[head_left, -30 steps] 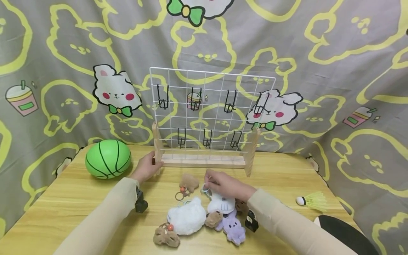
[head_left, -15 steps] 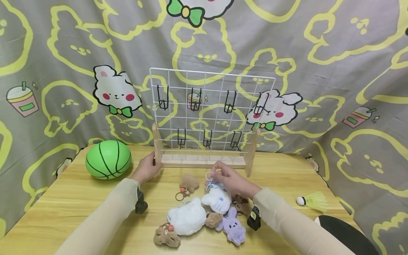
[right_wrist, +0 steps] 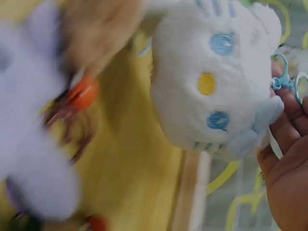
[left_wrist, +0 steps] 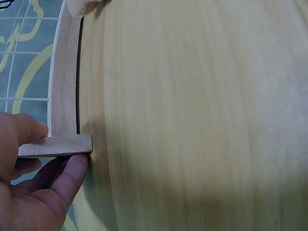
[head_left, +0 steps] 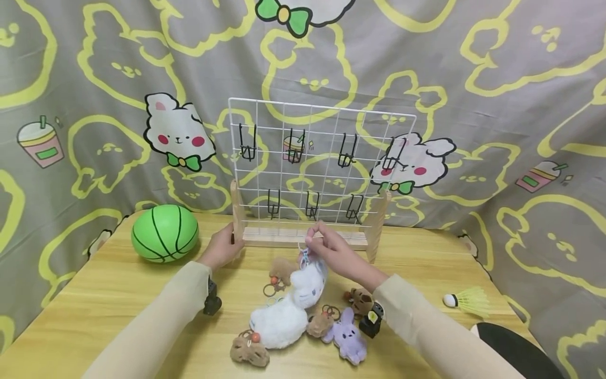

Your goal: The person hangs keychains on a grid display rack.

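My left hand [head_left: 221, 247] grips the left wooden upright [left_wrist: 57, 146] of a white wire-grid rack, thumb on one face and fingers on the other. Pinched in my right hand [head_left: 338, 255] is the ring of a white cat plush keychain [head_left: 310, 284], which hangs just in front of the rack's base [head_left: 265, 236]. The right wrist view shows the plush's blue eyes, yellow nose and pale blue bow, with a blue clasp [right_wrist: 284, 82] at the fingers. Black hooks [head_left: 248, 151] hang on the grid in two rows, bare.
Below the held plush lie a fluffy white plush [head_left: 278, 326], a purple rabbit plush [head_left: 349, 337] and several brown plush keychains [head_left: 249, 352]. A green ball [head_left: 164, 234] sits left of the rack. On the right are a yellow shuttlecock [head_left: 468, 301] and a black rounded object [head_left: 511, 347].
My right hand has lifted the white cat plush by its ring off the pile, moving up and toward the rack. My left hand has stayed on the upright.
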Motion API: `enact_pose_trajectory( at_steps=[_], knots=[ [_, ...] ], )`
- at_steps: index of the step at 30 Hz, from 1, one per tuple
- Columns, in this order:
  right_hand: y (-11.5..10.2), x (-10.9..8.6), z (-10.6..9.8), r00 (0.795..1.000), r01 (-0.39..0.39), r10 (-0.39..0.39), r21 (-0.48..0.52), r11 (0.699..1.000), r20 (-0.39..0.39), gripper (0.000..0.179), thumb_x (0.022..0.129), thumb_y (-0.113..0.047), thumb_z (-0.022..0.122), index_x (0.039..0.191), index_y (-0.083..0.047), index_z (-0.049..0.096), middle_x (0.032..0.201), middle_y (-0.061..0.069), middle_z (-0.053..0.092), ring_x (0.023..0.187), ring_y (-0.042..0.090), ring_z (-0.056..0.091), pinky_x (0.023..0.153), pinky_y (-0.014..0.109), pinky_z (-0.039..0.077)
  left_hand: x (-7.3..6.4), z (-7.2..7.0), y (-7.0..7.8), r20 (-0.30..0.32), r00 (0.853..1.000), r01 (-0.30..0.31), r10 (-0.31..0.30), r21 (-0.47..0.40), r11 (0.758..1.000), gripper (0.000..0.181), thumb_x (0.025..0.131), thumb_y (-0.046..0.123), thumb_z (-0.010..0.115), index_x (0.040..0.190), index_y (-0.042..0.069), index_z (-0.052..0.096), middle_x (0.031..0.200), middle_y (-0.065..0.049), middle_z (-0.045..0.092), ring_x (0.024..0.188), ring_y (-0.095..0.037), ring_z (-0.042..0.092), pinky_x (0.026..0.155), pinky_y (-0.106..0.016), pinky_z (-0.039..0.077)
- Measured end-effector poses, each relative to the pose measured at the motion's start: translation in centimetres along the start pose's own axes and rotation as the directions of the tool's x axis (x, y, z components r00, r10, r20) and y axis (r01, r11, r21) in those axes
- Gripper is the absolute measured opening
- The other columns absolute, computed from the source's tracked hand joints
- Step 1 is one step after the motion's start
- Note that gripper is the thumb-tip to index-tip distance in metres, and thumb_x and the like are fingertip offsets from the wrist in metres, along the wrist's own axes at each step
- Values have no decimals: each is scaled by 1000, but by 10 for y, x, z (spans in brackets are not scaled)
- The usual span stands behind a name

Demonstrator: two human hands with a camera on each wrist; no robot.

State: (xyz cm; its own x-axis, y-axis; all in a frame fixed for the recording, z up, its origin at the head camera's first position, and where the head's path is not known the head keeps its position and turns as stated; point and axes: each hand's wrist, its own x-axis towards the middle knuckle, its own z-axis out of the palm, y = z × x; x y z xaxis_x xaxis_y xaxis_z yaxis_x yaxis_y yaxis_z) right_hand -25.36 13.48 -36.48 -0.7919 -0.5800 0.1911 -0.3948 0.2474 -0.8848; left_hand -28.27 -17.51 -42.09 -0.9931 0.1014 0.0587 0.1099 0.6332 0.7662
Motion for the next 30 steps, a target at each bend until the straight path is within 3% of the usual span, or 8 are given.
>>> enact_pose_trajectory(
  at_steps=[4, 10, 18, 21, 25, 27, 30],
  knots=[
    [-25, 9, 4, 995, 52, -54, -32, 998, -89, 12, 112, -12, 44, 115, -1, 45, 99, 26, 77, 92, 27, 76, 85, 28, 61, 2, 1, 0, -6, 1000, -12, 12, 10, 1000, 58, 102, 5, 55, 154, -11, 36, 132, -41, 61, 99, -38, 73, 76, -38, 62],
    [-56, 31, 8, 976, 116, -114, -1, 993, -184, 11, 112, -11, 44, 115, -1, 45, 104, 29, 77, 88, 20, 74, 85, 29, 62, 3, 1, -1, -11, 999, -36, 36, 11, 999, 57, 102, 4, 55, 154, -11, 38, 129, -41, 63, 93, -35, 73, 72, -36, 62],
    [-97, 67, 14, 960, 183, -168, 49, 982, -223, 11, 112, -13, 44, 116, -3, 45, 109, 28, 77, 99, 36, 78, 92, 37, 63, 3, 0, -6, -21, 997, -71, 72, 54, 996, 48, 102, 8, 55, 146, -10, 47, 116, -33, 70, 88, -31, 71, 75, -39, 60],
    [-112, 82, 21, 952, 203, -179, 75, 976, -248, 10, 112, -13, 44, 115, -3, 45, 109, 28, 77, 98, 37, 78, 90, 36, 64, 2, -1, -6, -14, 998, -68, 69, 74, 995, 30, 102, 9, 56, 127, -8, 56, 99, -25, 71, 79, -26, 67, 71, -36, 56],
    [-129, 97, 33, 943, 222, -184, 111, 969, -279, 11, 112, -12, 43, 115, -2, 44, 110, 30, 76, 99, 39, 77, 87, 35, 65, 1, -2, -5, 5, 999, -36, 36, 88, 995, 11, 102, 7, 57, 102, -4, 54, 85, -16, 64, 72, -21, 59, 63, -30, 49],
    [-136, 104, 39, 940, 218, -180, 107, 970, -290, 11, 112, -13, 43, 116, -3, 44, 111, 29, 76, 98, 38, 78, 85, 34, 65, 1, -3, -4, 9, 999, -41, 40, 83, 996, 12, 102, 6, 56, 106, -6, 54, 88, -18, 64, 72, -21, 60, 64, -30, 50],
    [-143, 112, 46, 940, 213, -175, 104, 971, -293, 12, 113, -14, 42, 117, -3, 43, 112, 28, 76, 97, 38, 78, 82, 33, 65, 0, -4, -3, 4, 996, -94, 94, 86, 992, 29, 102, 3, 55, 126, -11, 53, 102, -28, 69, 79, -27, 66, 70, -36, 56]
  ],
)
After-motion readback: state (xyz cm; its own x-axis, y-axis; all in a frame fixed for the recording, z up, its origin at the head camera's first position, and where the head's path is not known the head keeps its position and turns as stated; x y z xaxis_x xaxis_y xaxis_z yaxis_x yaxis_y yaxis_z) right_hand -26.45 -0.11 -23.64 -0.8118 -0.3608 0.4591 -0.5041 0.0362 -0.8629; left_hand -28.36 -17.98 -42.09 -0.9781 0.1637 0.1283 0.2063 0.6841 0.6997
